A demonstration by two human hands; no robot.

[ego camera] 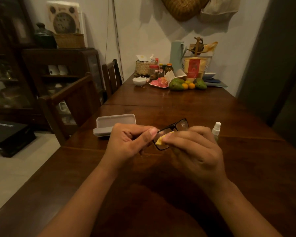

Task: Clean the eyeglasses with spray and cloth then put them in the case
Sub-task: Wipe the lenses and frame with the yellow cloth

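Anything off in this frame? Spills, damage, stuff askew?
Nothing stands out. The left hand holds the black-framed eyeglasses while the right hand rubs a lens with the yellow cloth. The grey hard-shell case lies open and the white-capped spray bottle stands upright on the dark wooden table.

One camera only, riding on my head, looking forward and down along the wooden table (pixel 203 106) towards the far wall. It's wide-angle, so the edges bow. My forearms come in from the bottom edge, my hands sit close at centre, and the room opens out to my left.
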